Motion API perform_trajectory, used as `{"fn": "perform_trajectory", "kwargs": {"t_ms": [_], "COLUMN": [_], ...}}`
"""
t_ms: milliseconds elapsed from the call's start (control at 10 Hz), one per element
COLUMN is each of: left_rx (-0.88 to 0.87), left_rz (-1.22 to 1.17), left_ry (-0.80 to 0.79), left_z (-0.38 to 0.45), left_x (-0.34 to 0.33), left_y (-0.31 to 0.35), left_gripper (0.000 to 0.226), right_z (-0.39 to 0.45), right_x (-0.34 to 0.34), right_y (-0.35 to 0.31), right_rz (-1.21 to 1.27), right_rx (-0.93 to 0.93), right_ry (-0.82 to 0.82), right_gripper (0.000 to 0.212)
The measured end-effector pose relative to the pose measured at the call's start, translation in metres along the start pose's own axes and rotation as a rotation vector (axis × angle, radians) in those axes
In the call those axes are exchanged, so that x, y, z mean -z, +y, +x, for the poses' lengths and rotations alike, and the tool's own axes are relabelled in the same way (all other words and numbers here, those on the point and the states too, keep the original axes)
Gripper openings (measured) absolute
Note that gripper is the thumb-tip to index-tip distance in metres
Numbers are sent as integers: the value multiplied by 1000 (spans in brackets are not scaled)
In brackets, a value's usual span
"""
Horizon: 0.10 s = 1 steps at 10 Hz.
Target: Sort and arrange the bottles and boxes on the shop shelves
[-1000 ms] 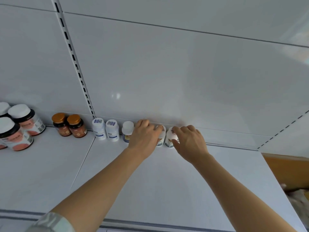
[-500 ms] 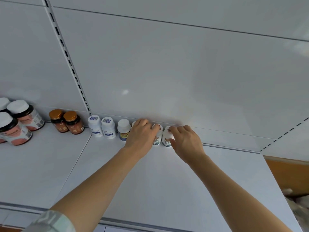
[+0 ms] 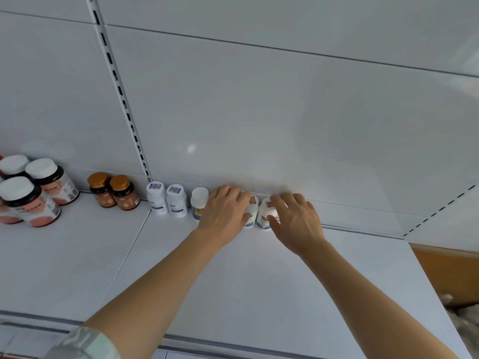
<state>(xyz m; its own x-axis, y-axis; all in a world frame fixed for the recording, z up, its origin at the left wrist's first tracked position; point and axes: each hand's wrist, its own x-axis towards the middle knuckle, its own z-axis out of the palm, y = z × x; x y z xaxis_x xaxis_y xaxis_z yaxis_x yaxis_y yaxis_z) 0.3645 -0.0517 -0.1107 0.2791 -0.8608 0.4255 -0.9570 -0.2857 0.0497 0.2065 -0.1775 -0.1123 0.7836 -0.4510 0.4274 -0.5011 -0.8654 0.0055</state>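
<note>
The left hand (image 3: 225, 213) covers one small white bottle (image 3: 252, 213); the right hand (image 3: 295, 221) half hides another (image 3: 263, 215). Whether either hand grips, I cannot tell.

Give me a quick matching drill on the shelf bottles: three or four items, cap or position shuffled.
Items:
1. amber bottles
2. barcode-topped white bottles
3. large dark jars
4. bottle at right hand

Descriptions:
A. far left, white lids
B. gold caps
C. just right of the slotted upright
D. rightmost in the row

Pairs: 1-B, 2-C, 3-A, 4-D
</note>
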Motion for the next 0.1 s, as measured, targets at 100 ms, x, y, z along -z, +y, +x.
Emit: {"fn": "perform_trajectory", "kwargs": {"t_ms": [100], "left_rx": [32], "left_rz": [-59], "left_ry": [64], "left_z": [-1], "left_x": [6], "left_y": [-1], "left_gripper": [39], "right_z": [-1], "right_x": [3], "right_y": [-2], "right_rz": [16], "right_rx": [8], "right_ry": [49], "right_gripper": [36]}}
